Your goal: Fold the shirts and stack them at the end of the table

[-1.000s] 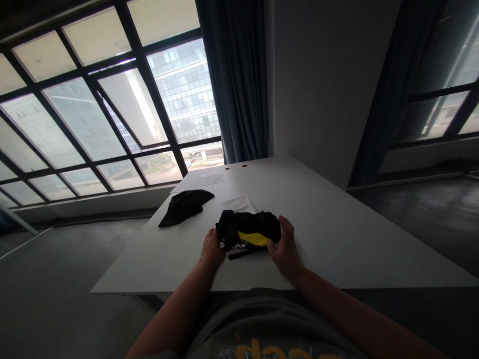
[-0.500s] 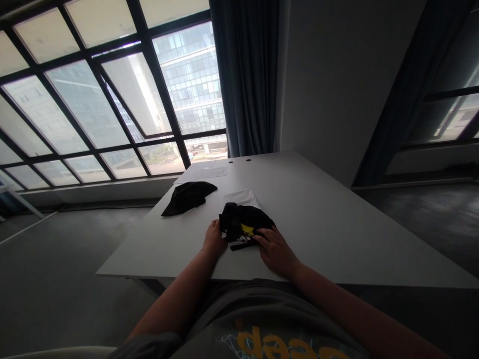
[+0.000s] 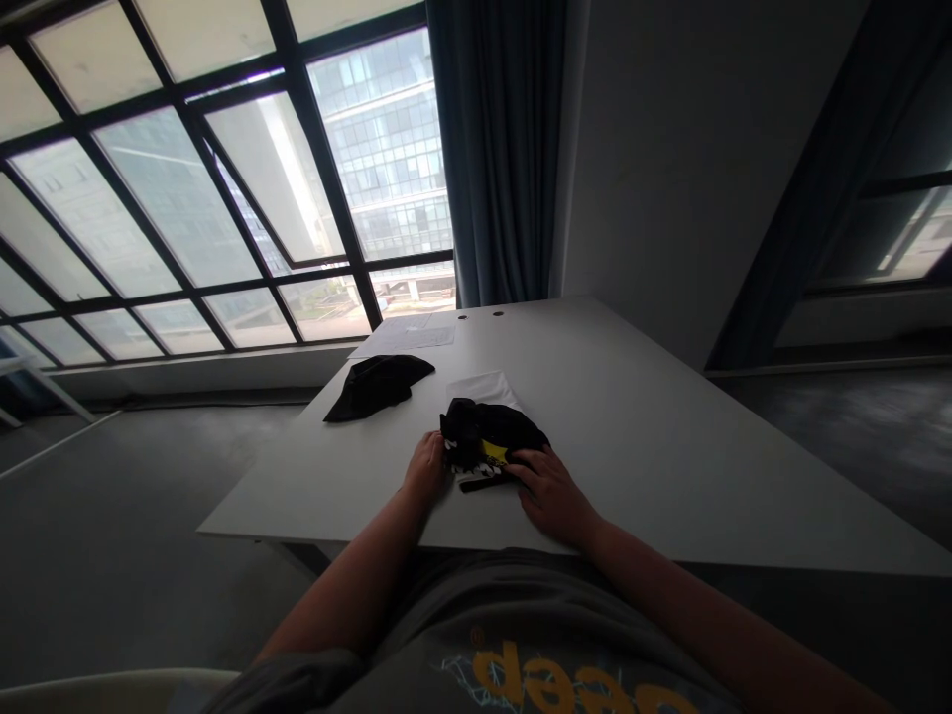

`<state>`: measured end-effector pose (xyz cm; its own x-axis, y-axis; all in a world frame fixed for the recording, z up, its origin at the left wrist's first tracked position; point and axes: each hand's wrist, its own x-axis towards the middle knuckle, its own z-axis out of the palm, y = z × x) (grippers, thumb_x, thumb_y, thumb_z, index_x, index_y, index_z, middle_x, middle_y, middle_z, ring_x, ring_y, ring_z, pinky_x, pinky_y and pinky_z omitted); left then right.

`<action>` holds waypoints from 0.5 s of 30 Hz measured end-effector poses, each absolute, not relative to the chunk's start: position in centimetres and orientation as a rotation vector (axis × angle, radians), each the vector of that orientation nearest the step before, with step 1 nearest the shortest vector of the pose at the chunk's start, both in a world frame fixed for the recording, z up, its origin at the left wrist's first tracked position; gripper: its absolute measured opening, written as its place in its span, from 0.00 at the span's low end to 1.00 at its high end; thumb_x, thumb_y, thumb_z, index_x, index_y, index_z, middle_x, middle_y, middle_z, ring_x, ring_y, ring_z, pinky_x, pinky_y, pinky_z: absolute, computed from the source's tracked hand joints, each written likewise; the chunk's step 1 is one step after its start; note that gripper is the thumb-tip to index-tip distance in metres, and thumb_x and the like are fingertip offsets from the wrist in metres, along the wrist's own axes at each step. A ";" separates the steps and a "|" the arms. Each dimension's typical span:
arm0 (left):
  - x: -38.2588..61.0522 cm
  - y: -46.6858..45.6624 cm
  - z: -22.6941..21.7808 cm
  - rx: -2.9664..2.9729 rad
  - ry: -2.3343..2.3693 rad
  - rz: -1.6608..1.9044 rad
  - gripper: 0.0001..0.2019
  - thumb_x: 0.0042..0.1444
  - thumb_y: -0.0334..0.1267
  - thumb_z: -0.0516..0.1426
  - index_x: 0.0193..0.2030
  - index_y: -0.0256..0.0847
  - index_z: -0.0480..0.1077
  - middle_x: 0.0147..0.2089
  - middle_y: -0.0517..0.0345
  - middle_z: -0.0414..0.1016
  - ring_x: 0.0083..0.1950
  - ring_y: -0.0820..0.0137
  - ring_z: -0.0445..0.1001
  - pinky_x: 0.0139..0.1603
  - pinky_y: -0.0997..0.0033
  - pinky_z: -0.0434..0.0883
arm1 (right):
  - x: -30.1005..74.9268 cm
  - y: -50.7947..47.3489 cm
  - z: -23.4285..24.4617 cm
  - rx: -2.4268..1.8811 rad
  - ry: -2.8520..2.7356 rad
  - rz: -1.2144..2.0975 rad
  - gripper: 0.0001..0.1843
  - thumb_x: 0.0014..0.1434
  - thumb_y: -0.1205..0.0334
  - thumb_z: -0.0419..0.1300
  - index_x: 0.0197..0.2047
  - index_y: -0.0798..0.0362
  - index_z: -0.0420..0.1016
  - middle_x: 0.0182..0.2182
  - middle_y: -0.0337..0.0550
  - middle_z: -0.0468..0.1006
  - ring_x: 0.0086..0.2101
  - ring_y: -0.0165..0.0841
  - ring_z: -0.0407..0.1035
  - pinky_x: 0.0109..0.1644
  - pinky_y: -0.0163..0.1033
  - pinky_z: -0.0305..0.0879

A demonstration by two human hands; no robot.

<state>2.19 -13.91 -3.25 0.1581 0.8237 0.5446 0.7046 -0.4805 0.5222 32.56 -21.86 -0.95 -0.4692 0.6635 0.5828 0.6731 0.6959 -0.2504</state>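
A bunched black cloth (image 3: 502,424) with a yellow patch and white print lies on the table close in front of me. My left hand (image 3: 426,466) is closed on its left edge, the fingertips partly hidden behind the fabric. At the right end, my right hand (image 3: 551,494) grips the cloth with its fingers over the top near the yellow patch; its thumb is hidden. A flat white sheet or bag (image 3: 482,385) shows beneath and behind the cloth. Farther left lies another black piece (image 3: 379,385), flat and pointed, apart from both hands.
The white table (image 3: 654,456) widens toward me. Printed paper (image 3: 413,330) lies at its far left corner, beside two small dark round spots. Behind stand a dark blue curtain (image 3: 498,149) and a large window (image 3: 171,198) with one pane tilted open.
The whole view has shifted slightly. Both hands stay on the black cloth, with little visible movement of the fabric.
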 end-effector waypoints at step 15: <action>3.0 -14.6 -1.9 1.939 1.554 1.335 0.09 0.66 0.44 0.56 0.47 0.45 0.73 0.49 0.50 0.77 0.52 0.61 0.76 0.57 0.58 0.73 | 32.6 -21.9 -0.7 -0.978 -2.180 -0.020 0.22 0.61 0.70 0.58 0.57 0.49 0.76 0.58 0.51 0.74 0.60 0.46 0.66 0.72 0.62 0.52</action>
<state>2.98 -14.58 -1.89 -0.0282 0.8873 0.4603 0.5892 -0.3573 0.7247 32.59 -21.94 -0.69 -0.4405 0.6406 0.6290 0.6518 0.7100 -0.2665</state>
